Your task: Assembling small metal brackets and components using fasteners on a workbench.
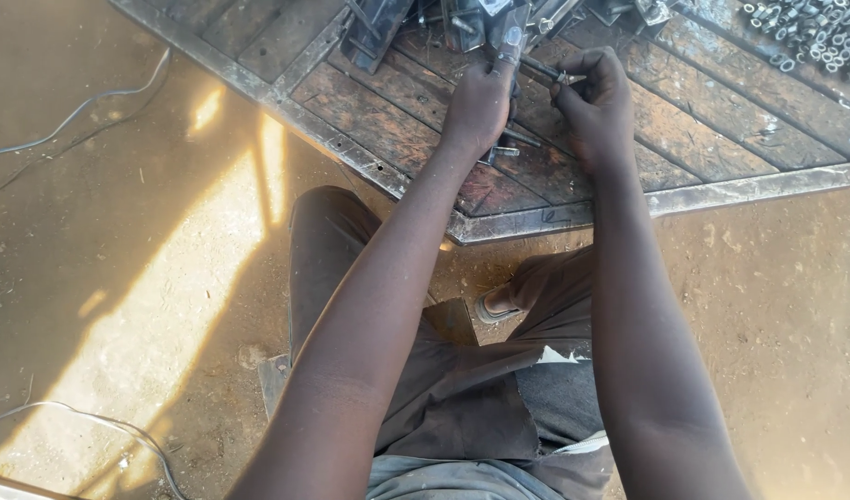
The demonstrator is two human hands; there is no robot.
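While both arms reach forward over the knees, the left hand (478,106) is closed around a dark metal bracket (510,42), fingers wrapped tight on its lower end. The right hand (596,102) is pinched shut on a bolt (547,72), a slim dark rod that runs between the 2 hands and touches the bracket. Both things sit just above a rusty metal frame (536,222) with wooden planks set between its rails, which lies flat on the ground.

Behind the hands, more dark metal brackets (378,28) are stacked at the far edge of the planks, crowding the space just beyond the left hand. A small bolt (504,151) lies loose on the planks under the left wrist. Well off to the right, a heap of nuts and bolts (804,32) rests on the planks.

Near the frame's corner, the person's foot in a sandal (497,304) shows between the arms. On the dirt floor (119,231) at the left, a thin grey cable (82,109) trails away, and a second cable (101,421) curves near the lower edge.
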